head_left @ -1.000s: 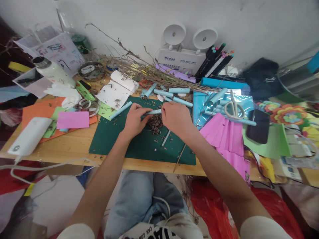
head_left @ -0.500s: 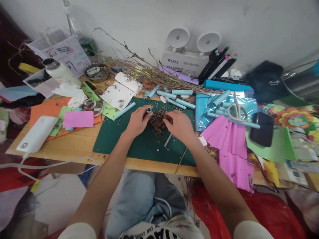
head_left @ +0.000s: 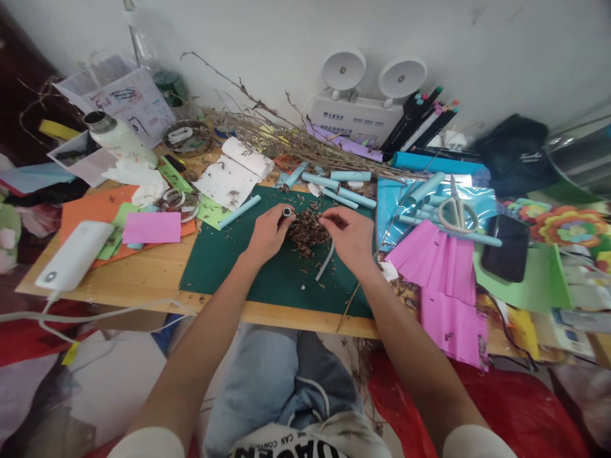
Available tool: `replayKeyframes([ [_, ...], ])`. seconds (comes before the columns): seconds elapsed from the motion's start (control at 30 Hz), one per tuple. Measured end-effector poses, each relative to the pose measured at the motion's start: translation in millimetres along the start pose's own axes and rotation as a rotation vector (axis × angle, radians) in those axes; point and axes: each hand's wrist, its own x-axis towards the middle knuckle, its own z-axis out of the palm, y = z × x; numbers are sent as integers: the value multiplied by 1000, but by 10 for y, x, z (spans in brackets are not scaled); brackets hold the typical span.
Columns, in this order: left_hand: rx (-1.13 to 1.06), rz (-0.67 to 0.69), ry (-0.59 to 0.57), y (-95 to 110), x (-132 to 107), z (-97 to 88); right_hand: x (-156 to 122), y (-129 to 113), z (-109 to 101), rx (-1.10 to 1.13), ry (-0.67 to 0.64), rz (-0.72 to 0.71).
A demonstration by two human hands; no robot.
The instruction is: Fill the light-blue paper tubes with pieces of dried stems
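My left hand (head_left: pixel 268 234) is closed around a light-blue paper tube (head_left: pixel 286 212), held upright with its open end facing up, over a dark green cutting mat (head_left: pixel 248 267). Just to its right lies a pile of dried brown plant bits (head_left: pixel 308 230). My right hand (head_left: pixel 348 234) rests on the far side of that pile, fingertips pinched together at its upper edge, apparently on some of the dried bits. A loose strip of blue paper (head_left: pixel 325 262) lies on the mat below the right hand.
More blue paper tubes (head_left: pixel 351 186) and dry twigs (head_left: pixel 286 137) lie behind the mat. Scissors (head_left: pixel 456 210), a black phone (head_left: pixel 505 248) and pink paper sheets (head_left: pixel 443 273) sit to the right; a white power bank (head_left: pixel 74 254), pink note (head_left: pixel 151 228) and orange paper are left.
The blue tube went from lying across between both hands to standing upright in my left hand. My right hand let go of it and moved onto the pile of dried bits.
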Motion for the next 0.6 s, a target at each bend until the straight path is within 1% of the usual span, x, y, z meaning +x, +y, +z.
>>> replayKeyframes([
  [0.07, 10, -61, 18, 4, 6, -8, 26, 1, -13, 78, 14, 74],
  [0.13, 6, -88, 24, 9, 7, -14, 51, 11, -29, 117, 7, 77],
  [0.2, -4, -85, 17, 17, 4, -14, 67, 21, -40, 115, -10, 61],
  [0.33, -14, -47, 3, 45, -8, 1, 68, 10, -24, 86, -14, 85],
  [0.47, -31, -14, 0, 73, -16, 9, 85, -22, 2, 50, -36, 32],
  [0.6, -38, -10, -4, 81, -18, 8, 120, -18, 5, 210, -64, 71],
])
